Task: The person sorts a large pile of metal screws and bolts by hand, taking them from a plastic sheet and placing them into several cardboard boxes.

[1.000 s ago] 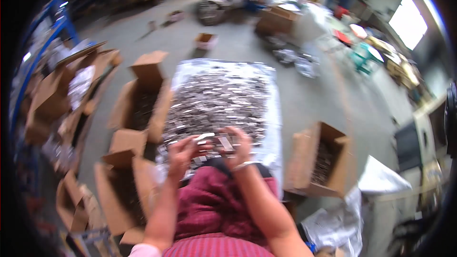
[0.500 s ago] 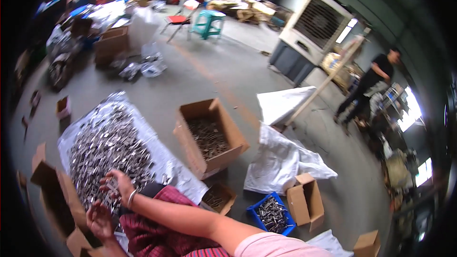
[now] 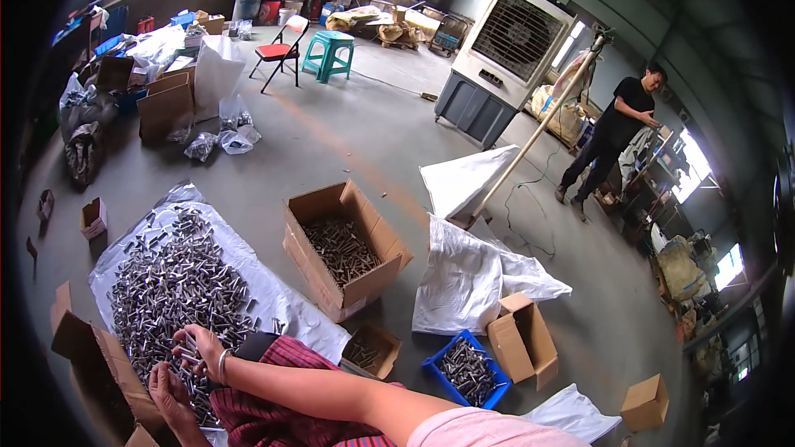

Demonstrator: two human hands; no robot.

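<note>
Metal bolts: heaped on white sheet on floor; judged heavy, stiff, slippery; grip by shank.
Right hand: closed on several bolts.
Left hand: in the heap, grip unclear.
Surroundings: open cardboard box of bolts just beside sheet.

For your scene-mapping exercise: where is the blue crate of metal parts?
In the head view, the blue crate sits on the floor, lower centre-right, between a small open box and an empty cardboard box.
</note>
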